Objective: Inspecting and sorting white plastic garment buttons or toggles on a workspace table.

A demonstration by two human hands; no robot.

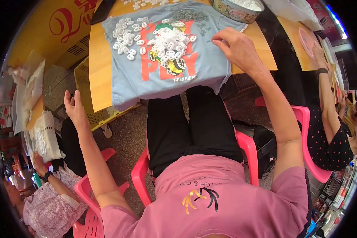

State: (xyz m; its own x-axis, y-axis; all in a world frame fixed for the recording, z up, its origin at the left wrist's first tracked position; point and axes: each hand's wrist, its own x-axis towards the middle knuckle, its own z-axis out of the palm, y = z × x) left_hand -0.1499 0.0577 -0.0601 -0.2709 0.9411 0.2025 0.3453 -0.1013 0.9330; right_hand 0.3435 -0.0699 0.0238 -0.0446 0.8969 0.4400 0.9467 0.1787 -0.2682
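My left hand (75, 108) is off the table's left side, thumb and fingers apart, with nothing seen in it. Over the right part of a light blue T-shirt (127, 85), my right hand (238, 50) holds its thumb and forefinger close together in a pinch; anything between the tips is too small to make out. A heap of small white oval plastic pieces with two holes (171, 43) lies mid-shirt, and more white pieces (125, 37) are scattered to its left. Small dark grey bits (190, 16) are spread at the shirt's far right, nearest my right hand.
A round tin (238, 12) of white pieces stands at the table's far right. The wooden table (100, 67) carries the shirt, which hangs over the near edge. A yellow crate (82, 77) is below left. Other people sit on pink chairs (305, 119) at both sides.
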